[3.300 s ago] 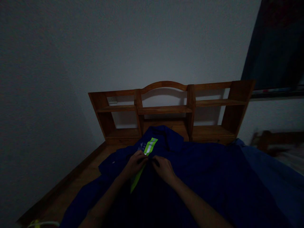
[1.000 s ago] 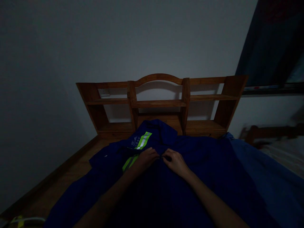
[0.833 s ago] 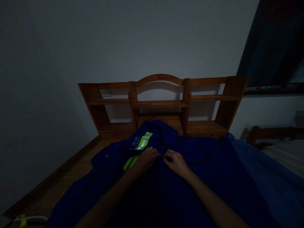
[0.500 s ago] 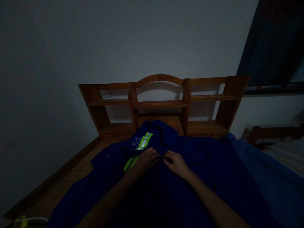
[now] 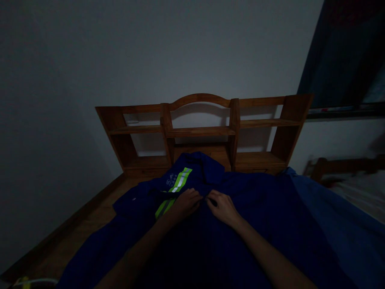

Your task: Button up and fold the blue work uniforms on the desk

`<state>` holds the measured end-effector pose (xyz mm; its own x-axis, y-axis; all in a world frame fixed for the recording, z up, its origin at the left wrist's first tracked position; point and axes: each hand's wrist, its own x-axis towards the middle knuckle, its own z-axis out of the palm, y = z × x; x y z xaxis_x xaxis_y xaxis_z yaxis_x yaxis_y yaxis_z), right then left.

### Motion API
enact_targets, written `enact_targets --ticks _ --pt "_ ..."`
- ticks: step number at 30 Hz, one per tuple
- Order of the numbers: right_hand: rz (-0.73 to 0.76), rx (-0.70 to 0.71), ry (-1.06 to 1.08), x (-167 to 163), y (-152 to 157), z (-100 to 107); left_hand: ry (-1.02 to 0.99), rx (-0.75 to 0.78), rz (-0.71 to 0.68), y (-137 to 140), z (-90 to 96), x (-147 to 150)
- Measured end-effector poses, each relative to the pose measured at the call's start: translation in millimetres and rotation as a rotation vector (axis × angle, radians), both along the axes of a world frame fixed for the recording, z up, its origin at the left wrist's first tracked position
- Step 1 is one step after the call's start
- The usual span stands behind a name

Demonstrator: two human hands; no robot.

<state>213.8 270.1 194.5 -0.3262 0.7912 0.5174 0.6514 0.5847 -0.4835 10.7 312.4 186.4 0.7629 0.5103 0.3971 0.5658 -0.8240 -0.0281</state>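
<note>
A dark blue work jacket (image 5: 252, 192) lies spread out before me, its collar toward the wooden headboard. A yellow-green and silver reflective strip (image 5: 180, 180) crosses its chest, beside a small pale printed mark. My left hand (image 5: 189, 199) is closed in a pinch on the jacket's front, just below the strip. Close by on the right, my right hand (image 5: 221, 204) pinches the fabric too, fingertips almost meeting the left ones. The dim light hides whatever small part of the front edge lies between the fingertips.
Behind the jacket stands a wooden headboard with shelves (image 5: 198, 131) against a pale wall (image 5: 192, 48). Lighter blue cloth (image 5: 325, 212) lies to the right. At the far right are a dark window (image 5: 345, 60) and another wooden frame (image 5: 345, 165). A pale rim (image 5: 39, 281) shows at the lower left.
Both hands keep their pinch at almost the same place on the jacket. The whole view has shifted slightly, with the headboard a little further left.
</note>
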Motion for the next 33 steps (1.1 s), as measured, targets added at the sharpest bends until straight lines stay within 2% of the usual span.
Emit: enact_targets --ticks 5,10,20,26,33 --pt "-0.027 -0.009 -0.01 0 2 -3 0.063 0.038 -0.026 -4 -0.3 4" --pt "0.023 -0.019 -0.023 0 4 -5 0.039 0.068 0.005 -4 -0.9 6" --pt "-0.047 -0.048 -0.072 3 7 -7 -0.135 -0.091 0.027 -9 4.8 7" --pt "-0.077 -0.049 -0.07 4 9 -8 -0.219 -0.161 0.001 -3 -2.7 5" --pt "-0.104 -0.055 -0.061 5 12 -10 -0.239 -0.16 0.015 3 -10.1 2"
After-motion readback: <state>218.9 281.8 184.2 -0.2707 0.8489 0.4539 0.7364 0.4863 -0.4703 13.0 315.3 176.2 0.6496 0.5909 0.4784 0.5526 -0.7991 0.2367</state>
